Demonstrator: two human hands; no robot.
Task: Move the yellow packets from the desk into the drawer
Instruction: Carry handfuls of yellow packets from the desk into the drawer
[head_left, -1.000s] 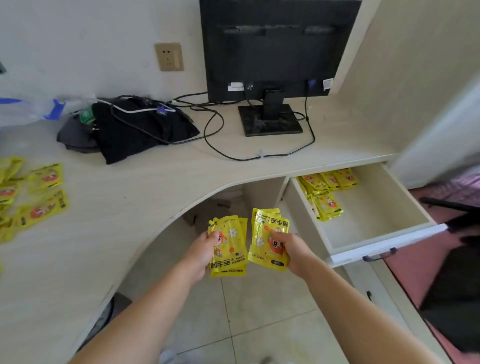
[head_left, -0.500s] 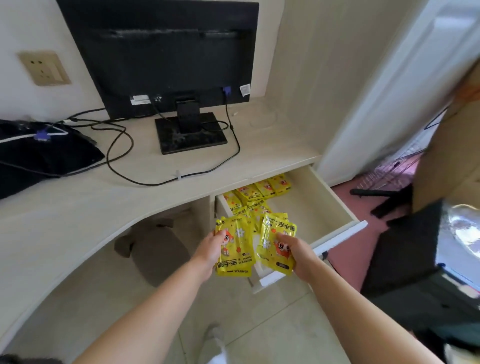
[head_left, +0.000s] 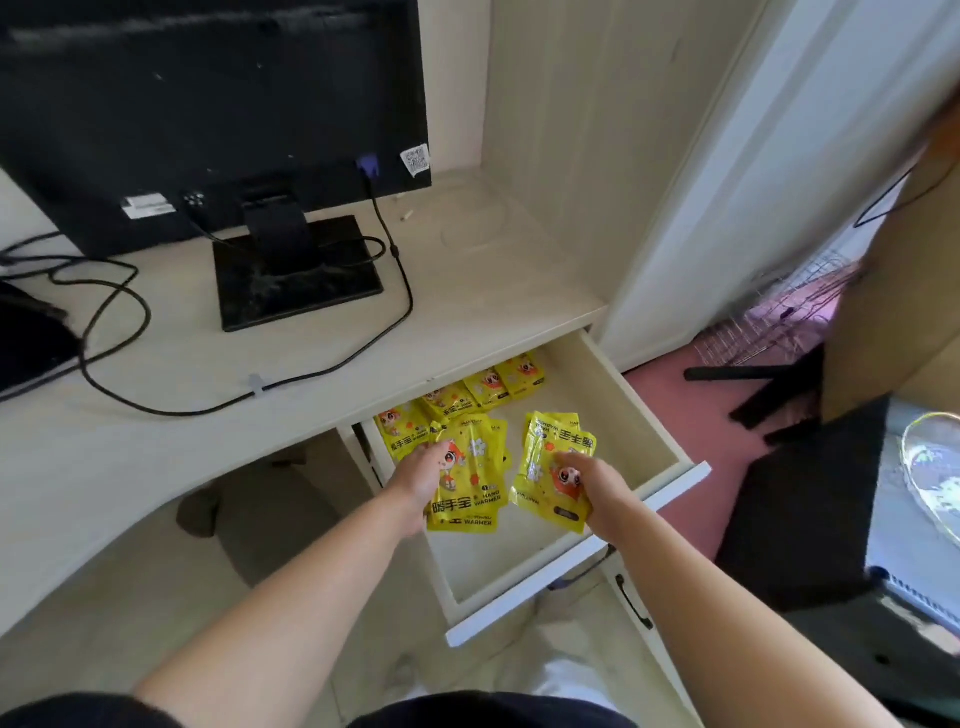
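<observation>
Hands over the open drawer (head_left: 571, 587) now: my left hand (head_left: 415, 475) & right hand (head_left: 589, 480) each grip yellow packets (head_left: 545, 457), more packets lie at the back, so next I lower & let go.

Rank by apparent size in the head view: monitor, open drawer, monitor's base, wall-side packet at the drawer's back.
1. monitor
2. open drawer
3. monitor's base
4. wall-side packet

Nearness inflates the drawer, so true sizes stay unsure.
</observation>
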